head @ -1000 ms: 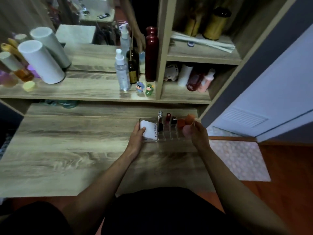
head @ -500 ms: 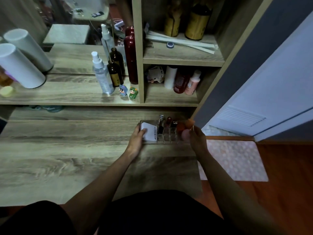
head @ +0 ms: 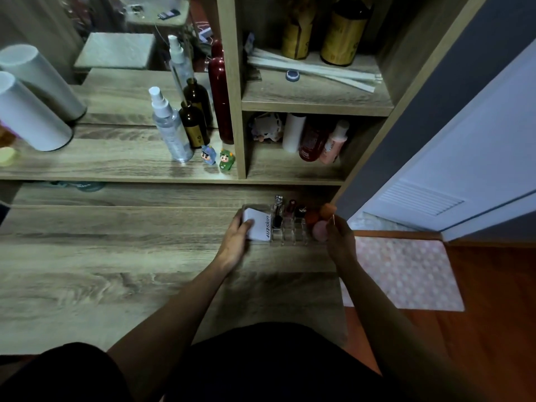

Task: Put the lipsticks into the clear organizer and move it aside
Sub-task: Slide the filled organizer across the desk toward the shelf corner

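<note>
The clear organizer stands on the wooden desk near its back right corner. Upright in its slots are a silver-capped lipstick, a dark red lipstick and a black lipstick. A white box sits in its left section, and orange and pink sponges fill its right end. My left hand grips the organizer's left end by the white box. My right hand holds its right end beside the sponges.
A low shelf behind the desk carries a spray bottle, brown bottles, a dark red bottle and two small figurines. White cylinders lie at left. A cubby holds more bottles. The desk's right edge drops to a floor mat.
The camera view has shifted to the right, so the shelf items sit further left in frame. Both hands stay on the organizer's ends, close to the desk's back right corner.
</note>
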